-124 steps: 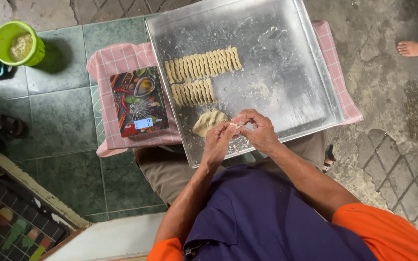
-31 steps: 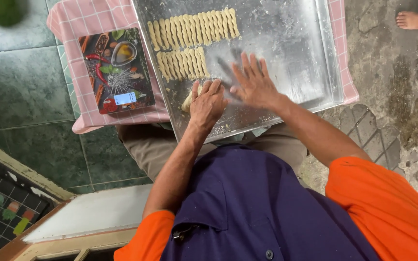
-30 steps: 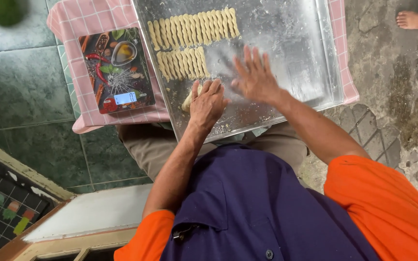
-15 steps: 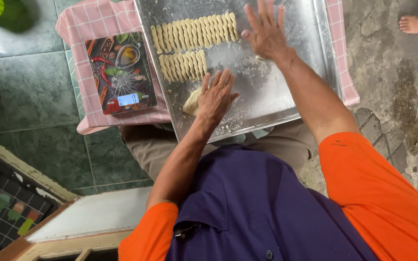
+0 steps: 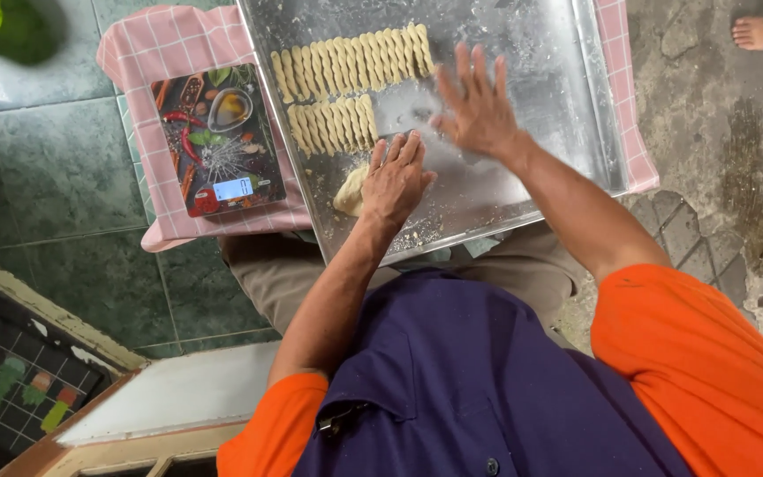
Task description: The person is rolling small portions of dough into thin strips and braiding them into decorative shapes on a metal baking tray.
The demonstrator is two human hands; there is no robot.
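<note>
Head view — floured metal tray (image 5: 576, 115) on pink checked cloth (image 5: 178, 44), green tiles (image 5: 55, 168).

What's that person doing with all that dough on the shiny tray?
A person in orange sleeves works over a floured metal tray. The left hand rests by a dough lump; the right hand is spread flat on the tray. Two rows of twisted dough pieces lie above. A kitchen scale sits on a pink checked cloth.
</note>
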